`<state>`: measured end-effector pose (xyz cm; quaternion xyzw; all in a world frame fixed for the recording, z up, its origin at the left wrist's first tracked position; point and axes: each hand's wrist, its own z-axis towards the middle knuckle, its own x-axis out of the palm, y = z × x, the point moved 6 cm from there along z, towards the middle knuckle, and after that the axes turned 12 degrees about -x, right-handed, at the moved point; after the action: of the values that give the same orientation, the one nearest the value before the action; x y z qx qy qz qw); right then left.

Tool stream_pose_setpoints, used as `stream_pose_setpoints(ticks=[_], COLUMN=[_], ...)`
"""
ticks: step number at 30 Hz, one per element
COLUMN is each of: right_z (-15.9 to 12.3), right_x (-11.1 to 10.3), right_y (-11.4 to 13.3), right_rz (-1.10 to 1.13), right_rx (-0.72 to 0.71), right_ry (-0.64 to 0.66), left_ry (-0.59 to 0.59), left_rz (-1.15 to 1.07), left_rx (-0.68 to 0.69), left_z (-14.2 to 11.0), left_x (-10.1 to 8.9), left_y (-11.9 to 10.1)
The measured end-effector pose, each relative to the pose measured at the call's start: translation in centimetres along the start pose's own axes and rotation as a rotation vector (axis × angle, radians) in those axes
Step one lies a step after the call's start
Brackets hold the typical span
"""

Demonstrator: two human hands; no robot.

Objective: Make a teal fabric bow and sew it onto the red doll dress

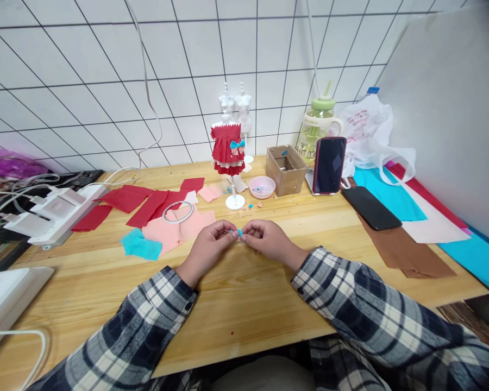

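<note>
Between my fingertips is a small piece of blue crepe paper (pixel 240 233), mostly hidden by the fingers. My left hand (pixel 214 241) pinches it from the left and my right hand (pixel 271 239) from the right, both just above the table. Behind them stands a small white dress form (pixel 235 202) wearing a red pleated paper dress (pixel 224 147) with a blue bow (pixel 237 144) at its waist. A pink bowl (pixel 262 193) of tiny beads or sequins sits right of the stand. Left of my hands lie pink paper (pixel 167 233) and a blue crepe scrap (pixel 142 244).
A roll of tape (pixel 178 205) lies on the pink paper, near red paper pieces (pixel 128 198). To the right are a cardboard box (pixel 286 176), an upright phone (pixel 329 165), a bottle (pixel 318 130), a black phone (pixel 372 208) and brown paper (pixel 403 250). A power strip (pixel 61 217) is left.
</note>
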<state>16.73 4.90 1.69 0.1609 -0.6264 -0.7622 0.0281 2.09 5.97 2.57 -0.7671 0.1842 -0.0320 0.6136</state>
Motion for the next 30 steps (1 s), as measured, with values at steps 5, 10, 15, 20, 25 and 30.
stream_pose_setpoints(ticks=[5,10,15,20,25,30], right_z=[0.0,0.1,-0.1,-0.4,-0.2,-0.2], right_x=[0.2,-0.2,-1.9,-2.0,-1.9,-1.9], right_y=[-0.1,0.3,2.9,1.8,0.9,1.5], right_rz=[-0.035,-0.138,-0.688,-0.966,-0.971,-0.800], right_rx=[0.029,-0.004,-0.308,-0.270,-0.202,-0.174], right_ry=[0.018,0.034,-0.008,0.127,0.155,0.100], left_ry=[0.005,-0.014,-0.020,-0.014,-0.029,-0.004], left_rz=[-0.007,0.000,-0.009,-0.077,-0.090,-0.075], left_rx=[-0.001,-0.010,-0.020,-0.072,-0.071,-0.069], left_z=[-0.1,-0.1,0.2,0.5,0.6,0.6], left_x=[0.2,0.0,-0.3,-0.3,-0.3,-0.2], left_y=[-0.1,-0.1,0.3,0.9,1.0,1.0])
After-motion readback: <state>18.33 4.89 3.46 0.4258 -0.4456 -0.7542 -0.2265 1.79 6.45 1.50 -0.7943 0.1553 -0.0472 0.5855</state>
